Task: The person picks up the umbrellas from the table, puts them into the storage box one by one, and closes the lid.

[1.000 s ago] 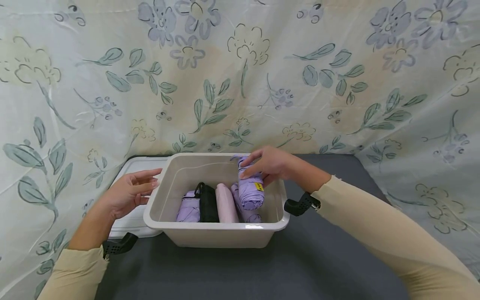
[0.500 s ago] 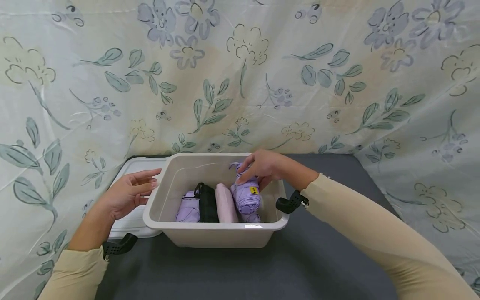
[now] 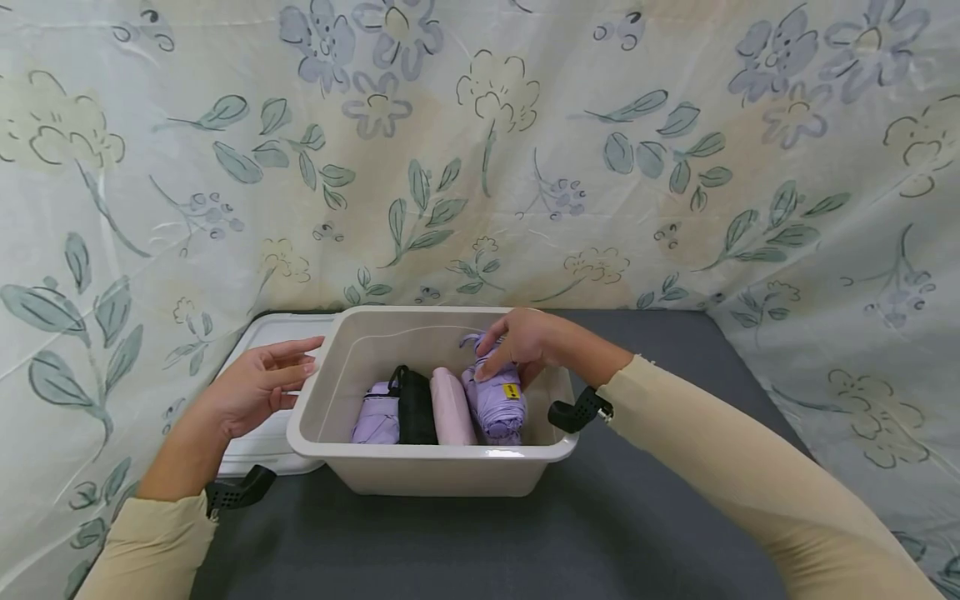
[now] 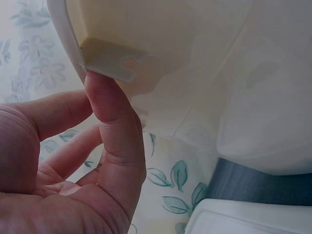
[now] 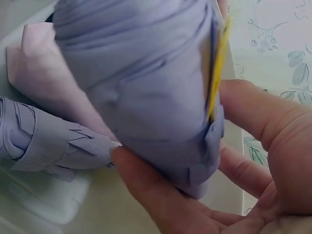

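A beige plastic bin holds several rolled bundles that look like folded umbrellas. My right hand reaches over its right side and grips a lavender folded umbrella with a yellow tag. In the right wrist view, thumb and fingers press on both sides of this lavender umbrella. Another lavender umbrella lies partly beneath it. Left of it stand a pale pink umbrella, a black one and a lavender one. My left hand touches the bin's left rim from outside; in the left wrist view a fingertip meets the rim's underside.
A white lid lies on the dark grey table, partly under the bin's left side. Behind rises a floral curtain, which also hangs at the left and right.
My right hand has lowered the tagged lavender umbrella deeper into the bin, beside the pink one, shifting slightly left and then back right. The left hand stays at the rim.
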The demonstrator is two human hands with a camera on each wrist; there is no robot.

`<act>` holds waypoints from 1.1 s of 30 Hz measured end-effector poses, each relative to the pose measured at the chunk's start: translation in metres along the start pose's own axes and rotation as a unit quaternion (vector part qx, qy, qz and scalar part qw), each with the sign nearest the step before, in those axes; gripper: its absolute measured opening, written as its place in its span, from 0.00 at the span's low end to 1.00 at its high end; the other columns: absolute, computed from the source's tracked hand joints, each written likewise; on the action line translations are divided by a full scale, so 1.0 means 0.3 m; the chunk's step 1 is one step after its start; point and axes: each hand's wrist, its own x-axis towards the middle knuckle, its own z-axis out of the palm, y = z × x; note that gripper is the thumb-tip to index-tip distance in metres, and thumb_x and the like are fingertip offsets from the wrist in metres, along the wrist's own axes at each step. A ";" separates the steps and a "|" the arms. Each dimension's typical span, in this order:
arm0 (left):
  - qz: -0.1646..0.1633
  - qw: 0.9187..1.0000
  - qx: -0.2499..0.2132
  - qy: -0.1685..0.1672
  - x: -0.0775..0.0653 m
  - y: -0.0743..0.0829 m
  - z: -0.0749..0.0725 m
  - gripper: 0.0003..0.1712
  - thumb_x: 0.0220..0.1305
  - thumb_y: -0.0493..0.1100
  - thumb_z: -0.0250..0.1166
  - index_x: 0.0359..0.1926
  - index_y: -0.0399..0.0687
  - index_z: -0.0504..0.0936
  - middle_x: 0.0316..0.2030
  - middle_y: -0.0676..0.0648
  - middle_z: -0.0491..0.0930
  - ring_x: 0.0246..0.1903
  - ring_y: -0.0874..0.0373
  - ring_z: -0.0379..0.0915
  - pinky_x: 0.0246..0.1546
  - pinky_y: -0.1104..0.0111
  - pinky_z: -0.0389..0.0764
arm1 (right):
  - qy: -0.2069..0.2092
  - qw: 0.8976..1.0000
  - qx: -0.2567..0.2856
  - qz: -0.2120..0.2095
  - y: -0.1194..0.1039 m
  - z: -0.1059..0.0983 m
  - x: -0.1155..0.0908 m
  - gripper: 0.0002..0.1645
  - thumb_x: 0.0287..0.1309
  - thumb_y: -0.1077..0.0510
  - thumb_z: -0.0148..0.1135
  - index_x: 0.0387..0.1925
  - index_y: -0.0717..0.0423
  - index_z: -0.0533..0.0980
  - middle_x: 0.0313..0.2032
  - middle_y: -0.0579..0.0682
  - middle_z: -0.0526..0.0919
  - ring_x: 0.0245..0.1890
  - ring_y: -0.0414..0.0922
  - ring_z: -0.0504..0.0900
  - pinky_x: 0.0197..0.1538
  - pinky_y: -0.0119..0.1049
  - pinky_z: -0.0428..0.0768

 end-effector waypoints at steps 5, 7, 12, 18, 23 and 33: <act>0.001 1.000 -0.003 -0.002 0.001 0.001 0.002 0.23 0.74 0.36 0.60 0.67 0.56 0.78 0.43 0.53 0.87 0.41 0.59 0.88 0.42 0.64 0.89 | 0.003 1.000 -0.008 0.008 0.004 0.005 0.001 0.29 0.48 0.62 0.81 0.54 0.53 0.81 0.46 0.62 0.84 0.36 0.56 0.89 0.38 0.46 0.90; -0.001 1.000 -0.003 -0.002 0.000 0.003 0.003 0.23 0.74 0.36 0.60 0.65 0.58 0.79 0.43 0.53 0.87 0.41 0.59 0.88 0.42 0.64 0.89 | 0.004 1.000 -0.017 0.012 0.005 0.007 0.001 0.32 0.48 0.62 0.81 0.56 0.52 0.81 0.47 0.62 0.83 0.37 0.56 0.89 0.38 0.46 0.90; -0.001 1.000 -0.002 -0.003 -0.004 0.004 0.005 0.24 0.74 0.36 0.60 0.68 0.56 0.77 0.43 0.53 0.87 0.42 0.59 0.88 0.42 0.64 0.89 | 0.004 1.000 -0.026 0.017 0.007 0.012 0.000 0.34 0.48 0.64 0.81 0.58 0.53 0.79 0.47 0.62 0.83 0.38 0.56 0.89 0.38 0.47 0.90; 0.001 1.000 0.001 -0.003 -0.006 0.004 0.007 0.28 0.75 0.36 0.60 0.73 0.49 0.71 0.43 0.54 0.87 0.42 0.59 0.88 0.42 0.64 0.89 | 0.022 0.992 -0.125 0.001 0.000 0.009 -0.016 0.34 0.49 0.66 0.79 0.59 0.56 0.79 0.48 0.58 0.82 0.36 0.57 0.90 0.35 0.44 0.90; 0.000 1.000 0.006 0.002 -0.011 -0.004 0.005 0.28 0.75 0.37 0.60 0.73 0.50 0.72 0.42 0.54 0.87 0.42 0.60 0.88 0.43 0.64 0.89 | 0.046 0.979 -0.198 -0.018 -0.003 -0.018 -0.047 0.31 0.51 0.60 0.79 0.58 0.54 0.80 0.53 0.55 0.82 0.34 0.53 0.91 0.37 0.38 0.88; 0.031 0.999 0.018 0.013 -0.017 -0.038 0.004 0.21 0.76 0.38 0.59 0.66 0.57 0.79 0.41 0.55 0.86 0.41 0.61 0.87 0.42 0.65 0.89 | 0.012 0.995 -0.050 -0.088 0.061 -0.075 -0.111 0.27 0.56 0.61 0.77 0.57 0.57 0.80 0.50 0.59 0.88 0.41 0.51 0.90 0.47 0.42 0.89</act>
